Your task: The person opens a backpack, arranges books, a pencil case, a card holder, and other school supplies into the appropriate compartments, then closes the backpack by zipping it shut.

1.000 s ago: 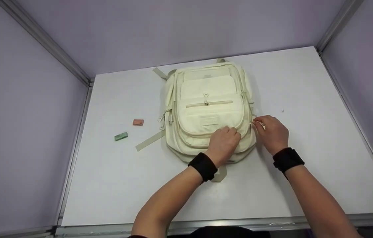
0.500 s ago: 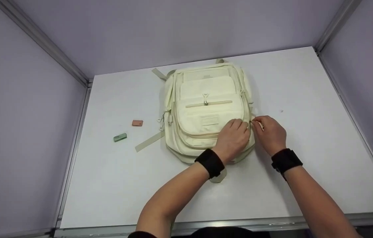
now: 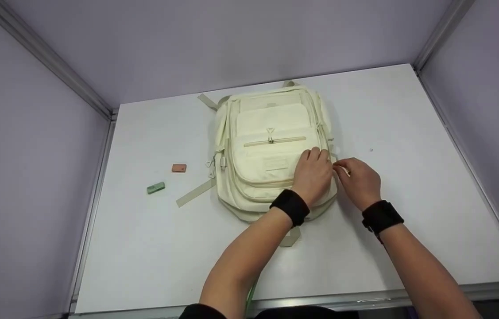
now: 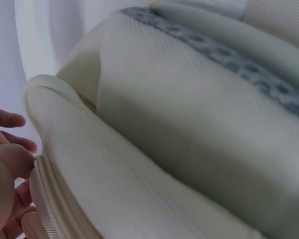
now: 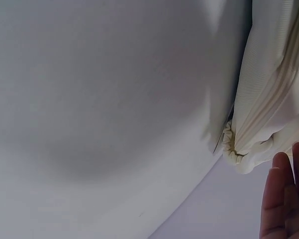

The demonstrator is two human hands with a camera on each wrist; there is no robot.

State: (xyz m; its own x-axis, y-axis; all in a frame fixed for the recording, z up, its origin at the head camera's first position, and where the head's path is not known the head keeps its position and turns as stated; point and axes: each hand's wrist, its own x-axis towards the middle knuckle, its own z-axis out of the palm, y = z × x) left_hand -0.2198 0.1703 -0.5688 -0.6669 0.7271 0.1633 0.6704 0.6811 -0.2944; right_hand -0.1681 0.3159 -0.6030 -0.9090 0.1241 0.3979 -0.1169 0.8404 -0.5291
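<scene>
A cream backpack (image 3: 271, 146) lies front side up on the white table. My left hand (image 3: 313, 175) grips the bag's right edge beside the zipper, fingers bent over the fabric. Beside it, my right hand (image 3: 360, 179) pinches a small zipper pull at that same edge with thumb and forefinger; the pull is mostly hidden by the fingers. Close up in the left wrist view, a thumb (image 4: 10, 162) presses against the zipper edge (image 4: 47, 199). In the right wrist view, fingers (image 5: 278, 194) reach up near the gathered pocket edge (image 5: 231, 144).
Left of the bag lie a small pink-orange block (image 3: 179, 168) and a small green block (image 3: 156, 188). Loose straps (image 3: 196, 192) stick out from the bag. A tiny white bit (image 3: 371, 149) lies to the right. Pale panels (image 3: 32, 177) enclose the table (image 3: 143, 266).
My left hand has slid right and up along the bag's front to its right edge, up against the right hand. The right hand stays at the zipper, nearly in place.
</scene>
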